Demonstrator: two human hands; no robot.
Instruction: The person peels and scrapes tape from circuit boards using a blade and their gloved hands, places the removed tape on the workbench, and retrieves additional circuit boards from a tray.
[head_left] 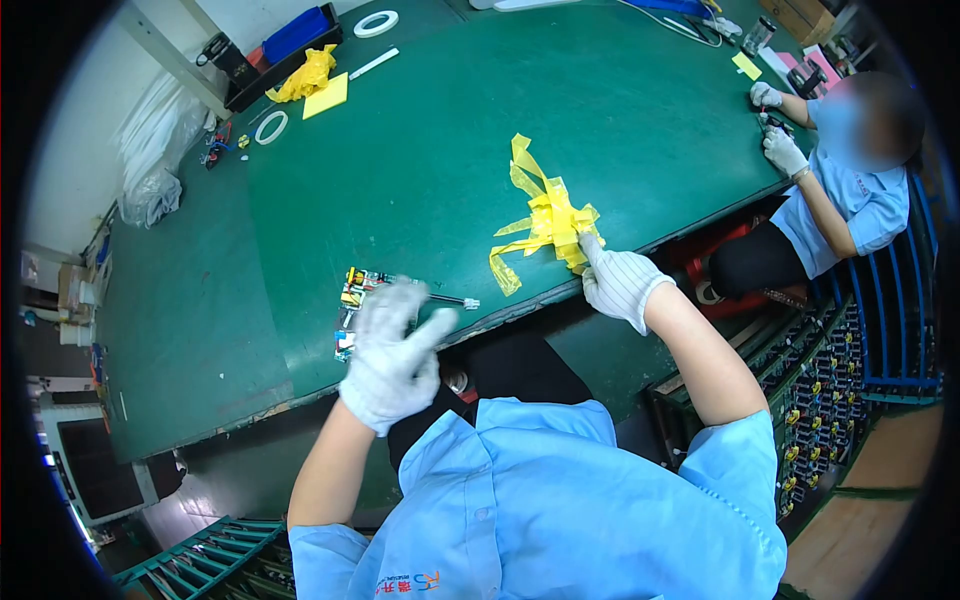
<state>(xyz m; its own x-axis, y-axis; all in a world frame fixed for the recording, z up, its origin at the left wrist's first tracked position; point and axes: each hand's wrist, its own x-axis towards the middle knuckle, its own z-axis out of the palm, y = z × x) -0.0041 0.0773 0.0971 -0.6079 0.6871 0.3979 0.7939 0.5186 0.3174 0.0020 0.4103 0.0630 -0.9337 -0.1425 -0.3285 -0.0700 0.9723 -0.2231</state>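
My left hand [393, 350], in a white glove, is blurred over the near edge of the table, fingers apart. It partly covers a circuit board [352, 290] with yellow and white parts, from which a dark cable with a white connector [471, 304] sticks out to the right. My right hand [618, 280], also gloved, has its index finger stretched out onto a crumpled bunch of yellow tape [552, 218]. The other fingers of that hand are curled. Loose strips of the tape spread to the left and upward on the green table.
The green table [420, 150] bears tape rolls [375, 24], a yellow pad [325, 96], yellow plastic [308, 74] and a dark bin [285, 60] at the back left. A co-worker [840, 180] in gloves sits at the right. Racks of boards [820, 410] stand at lower right.
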